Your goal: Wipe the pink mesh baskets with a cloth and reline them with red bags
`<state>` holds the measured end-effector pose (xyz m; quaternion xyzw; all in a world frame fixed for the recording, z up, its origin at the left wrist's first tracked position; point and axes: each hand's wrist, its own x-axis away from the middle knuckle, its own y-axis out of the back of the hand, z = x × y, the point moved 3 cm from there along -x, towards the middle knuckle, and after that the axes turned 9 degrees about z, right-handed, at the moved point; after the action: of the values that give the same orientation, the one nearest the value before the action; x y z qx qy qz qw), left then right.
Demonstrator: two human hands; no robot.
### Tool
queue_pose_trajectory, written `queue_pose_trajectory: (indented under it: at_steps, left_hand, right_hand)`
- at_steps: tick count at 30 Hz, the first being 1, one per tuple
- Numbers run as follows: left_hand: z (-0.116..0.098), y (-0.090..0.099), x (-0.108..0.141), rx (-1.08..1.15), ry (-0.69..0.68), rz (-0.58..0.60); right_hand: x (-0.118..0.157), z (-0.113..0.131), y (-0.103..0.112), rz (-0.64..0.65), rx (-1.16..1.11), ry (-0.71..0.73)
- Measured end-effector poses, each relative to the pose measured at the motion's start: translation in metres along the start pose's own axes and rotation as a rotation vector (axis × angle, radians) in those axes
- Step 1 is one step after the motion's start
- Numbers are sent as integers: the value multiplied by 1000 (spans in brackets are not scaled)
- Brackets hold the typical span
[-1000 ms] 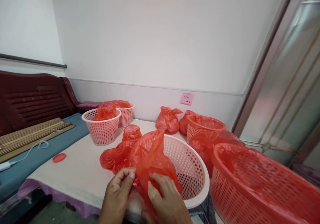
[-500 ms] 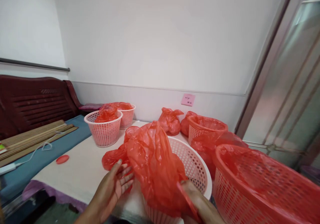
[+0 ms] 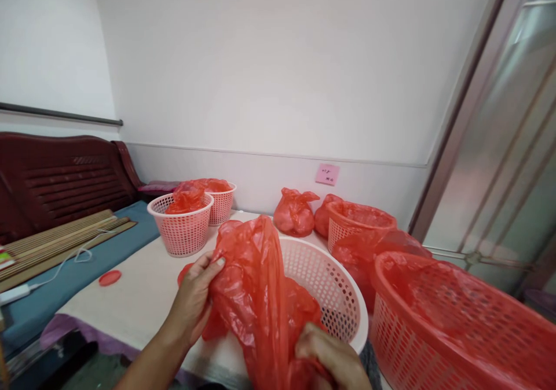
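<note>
A crumpled red plastic bag [image 3: 256, 285] stretches between my two hands, partly over a round pinkish-white basket [image 3: 347, 274] with a perforated wall. On the bag's left side, my left hand [image 3: 197, 288] pinches the film between thumb and fingers. Lower right, my right hand [image 3: 328, 355] is closed in a fist around a gathered part of the same bag. More red film lies inside the basket, below the held part. The bag covers the basket's left side and hides whatever is behind it.
Two perforated baskets [image 3: 182, 228] with red bags stand at the back left. Larger red-lined baskets [image 3: 452, 320] fill the right, and a knotted red bag [image 3: 296, 211] sits by the wall. A red lid-like disc [image 3: 110, 278] lies on the table's left part.
My left hand has gone from open fingers beside the bag to pinching its left side. The bag has shifted left, and my right hand, still gripping it, has moved slightly left.
</note>
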<state>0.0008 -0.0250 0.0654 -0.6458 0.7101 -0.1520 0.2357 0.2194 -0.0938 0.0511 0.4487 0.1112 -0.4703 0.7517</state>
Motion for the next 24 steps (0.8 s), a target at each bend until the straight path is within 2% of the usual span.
queue_pose_trajectory:
  at_steps: [3,6,8,10,13,16,19,21,24]
  left_hand:
    - [-1,5,7,-185,-195,-125]
    - [-1,4,19,-520,-341,-112]
    - [-2,-4,30,-819,-492,12]
    - [0,-17,43,-1074,-677,195]
    - [14,-35,58,-1243,-820,476]
    - [38,-49,63,-1277,-852,616]
    - [59,-56,60,-1205,-752,652]
    - [65,-58,58,-1120,-672,682]
    - [61,-57,59,-1069,-606,714]
  right_hand:
    - [3,-9,5,-151,-69,-220]
    - [6,-19,6,-320,-206,-323]
    - [6,-26,5,-360,-324,-364]
    - [6,-31,3,-373,-435,-390]
    - [8,-33,1,-363,-490,-399]
    - [11,-29,-1,-309,-384,-420]
    - [8,-22,-1,-252,-282,-396]
    - [2,-16,-2,-192,-263,-346]
    - [-5,-12,0,-132,-185,-283]
